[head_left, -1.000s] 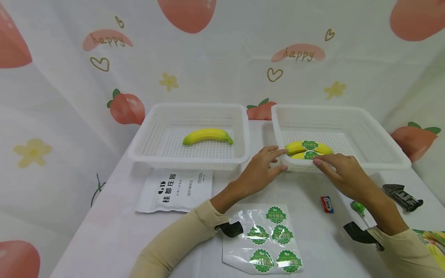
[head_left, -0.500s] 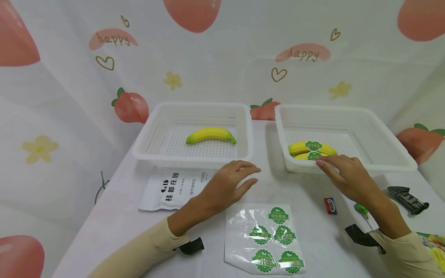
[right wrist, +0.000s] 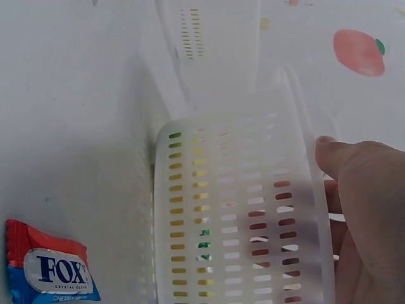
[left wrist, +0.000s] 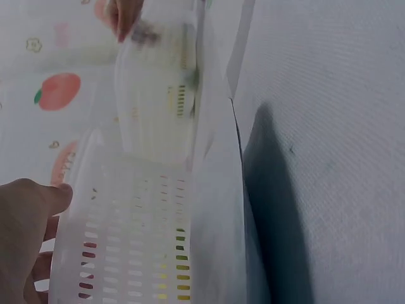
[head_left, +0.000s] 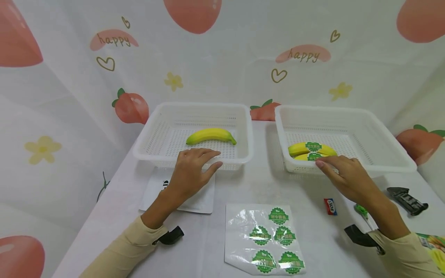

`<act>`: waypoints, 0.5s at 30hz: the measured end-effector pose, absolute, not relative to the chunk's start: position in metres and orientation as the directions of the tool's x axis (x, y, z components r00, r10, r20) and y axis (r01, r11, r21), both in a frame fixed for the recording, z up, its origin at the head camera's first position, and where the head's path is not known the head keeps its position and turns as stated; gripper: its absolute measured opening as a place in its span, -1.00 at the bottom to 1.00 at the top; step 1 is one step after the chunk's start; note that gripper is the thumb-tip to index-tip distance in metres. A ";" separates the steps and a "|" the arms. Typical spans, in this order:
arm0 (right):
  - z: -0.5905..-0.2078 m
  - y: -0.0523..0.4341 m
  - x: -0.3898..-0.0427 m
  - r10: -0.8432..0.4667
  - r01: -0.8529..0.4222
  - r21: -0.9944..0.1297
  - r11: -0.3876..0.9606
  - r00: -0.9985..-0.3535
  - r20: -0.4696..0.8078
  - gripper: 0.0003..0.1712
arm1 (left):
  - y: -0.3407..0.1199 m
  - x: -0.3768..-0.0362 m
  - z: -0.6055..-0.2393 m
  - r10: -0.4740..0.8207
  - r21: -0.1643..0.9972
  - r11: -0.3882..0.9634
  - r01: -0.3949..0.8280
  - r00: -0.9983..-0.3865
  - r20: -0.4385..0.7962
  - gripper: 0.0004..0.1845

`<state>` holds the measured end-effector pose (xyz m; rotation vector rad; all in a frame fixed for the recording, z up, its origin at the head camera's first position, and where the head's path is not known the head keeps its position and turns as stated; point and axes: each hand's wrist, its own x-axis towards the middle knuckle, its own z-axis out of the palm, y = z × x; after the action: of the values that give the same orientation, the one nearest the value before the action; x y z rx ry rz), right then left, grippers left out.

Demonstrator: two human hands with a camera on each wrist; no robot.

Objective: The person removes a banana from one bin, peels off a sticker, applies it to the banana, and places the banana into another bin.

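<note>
My left hand (head_left: 199, 164) lies with relaxed fingers on the near rim of the left white basket (head_left: 153, 127), which holds one plain yellow banana (head_left: 211, 136). The left wrist view shows the left hand (left wrist: 25, 234) against that left basket's perforated wall (left wrist: 145, 240). My right hand (head_left: 338, 170) rests with extended fingers on the near rim of the right white basket (head_left: 382, 135), close to two bananas with green stickers (head_left: 311, 149). In the right wrist view the right hand (right wrist: 367, 209) is at the right basket's rim (right wrist: 228, 209). Neither hand holds anything.
A sheet of green round stickers (head_left: 265, 239) lies in front between my arms. A white printed packet (head_left: 194, 200) sits partly under my left wrist. A FOX candy (head_left: 330, 205) (right wrist: 50, 269), a green lollipop (head_left: 359, 210) and a black tool (head_left: 406, 199) lie at the right.
My left hand has moved left from the right basket's near corner, across the table, onto the left basket's near rim. The right hand has stayed on the right basket's rim.
</note>
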<state>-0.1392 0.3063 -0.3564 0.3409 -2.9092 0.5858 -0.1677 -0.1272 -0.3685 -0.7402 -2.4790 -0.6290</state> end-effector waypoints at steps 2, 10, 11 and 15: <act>-0.355 0.307 -0.139 -0.192 -0.241 -0.375 0.895 -0.968 0.164 -0.36 | -0.128 -0.168 -0.369 0.385 0.278 0.760 0.588 -0.751 0.537 -0.66; -0.339 0.293 -0.145 -0.239 -0.278 -0.490 0.826 -0.961 0.142 -0.45 | -0.127 -0.168 -0.369 0.378 0.286 0.772 0.567 -0.772 0.511 -0.67; -0.337 0.288 -0.147 -0.251 -0.303 -0.495 0.815 -0.953 0.170 -0.48 | -0.127 -0.168 -0.369 0.377 0.285 0.774 0.566 -0.773 0.510 -0.68; -0.328 0.260 -0.156 -0.302 -0.403 -0.503 0.764 -0.913 0.273 -0.62 | -0.127 -0.169 -0.369 0.377 0.281 0.775 0.566 -0.772 0.512 -0.69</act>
<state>-0.1564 0.2598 -0.3282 0.5618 -2.7838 0.8536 -0.1688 -0.1275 -0.3694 -0.7119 -2.5358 -0.5948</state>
